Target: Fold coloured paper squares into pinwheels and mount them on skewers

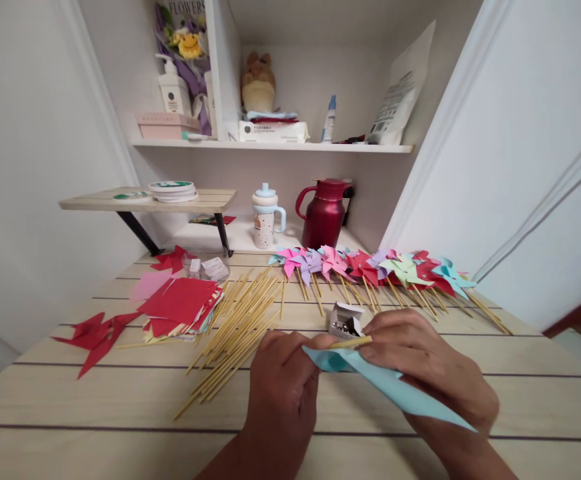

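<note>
On shelf, bouquet wrap (186, 15) "FLOWERS"

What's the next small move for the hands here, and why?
Probably take a pin from the small open box. Both hands, left hand and right hand, already press the light blue paper against a wooden stick, and no pin shows through them. The box lies just behind the fingers.

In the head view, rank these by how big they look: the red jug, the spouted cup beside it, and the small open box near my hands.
1. Red jug
2. Spouted cup, standing beside it
3. Small open box, smallest though nearest the camera
</note>
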The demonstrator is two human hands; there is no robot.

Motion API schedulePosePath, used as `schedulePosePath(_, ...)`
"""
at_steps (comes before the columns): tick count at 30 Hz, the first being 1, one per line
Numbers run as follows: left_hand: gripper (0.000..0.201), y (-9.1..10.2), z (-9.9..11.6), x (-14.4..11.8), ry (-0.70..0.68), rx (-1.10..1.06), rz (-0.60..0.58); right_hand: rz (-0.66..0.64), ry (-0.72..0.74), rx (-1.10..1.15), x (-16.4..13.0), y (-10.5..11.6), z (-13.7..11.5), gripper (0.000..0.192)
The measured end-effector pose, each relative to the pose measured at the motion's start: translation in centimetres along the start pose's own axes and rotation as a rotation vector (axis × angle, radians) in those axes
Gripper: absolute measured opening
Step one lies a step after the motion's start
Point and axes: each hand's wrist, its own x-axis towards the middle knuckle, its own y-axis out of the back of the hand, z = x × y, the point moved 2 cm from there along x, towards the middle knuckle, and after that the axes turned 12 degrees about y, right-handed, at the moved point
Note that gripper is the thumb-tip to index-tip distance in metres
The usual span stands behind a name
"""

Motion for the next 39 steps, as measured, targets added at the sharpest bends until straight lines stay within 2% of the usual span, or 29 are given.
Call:
schedulePosePath(9,0.032,0.6,0.3,0.6,-0.088,0.043,0.084,0.011,-0.020,-0.009,-0.5,-0.1,0.0,0.020)
schedulePosePath(13,0.024,0.8,0.3,0.7,-0.136,0.089,0.079,0.073,-0.066,0.006,-1.2,-0.1,0.0,0.023)
schedulePosePath(18,0.024,1.2,0.5,0.8,-0.180,0.169,0.080,0.145,-0.106,0.094,-1.0,-0.1,0.0,0.034)
schedulePosePath(27,0.027,1.8,1.0,1.0,-0.212,0.222,0.062,0.006,-0.049,0.005,-0.8,0.4,-0.1,0.026)
schedulePosePath(34,0.024,1.7,0.9,0.8,-0.243,0.239,0.059,0.097,-0.009,-0.062,-1.1,0.0,-0.5,0.027)
schedulePosePath(39,0.023,1.4,0.8,0.6,-0.231,0.244,0.055,0.118,-0.045,-0.088,-0.8,-0.2,-0.6,0.025)
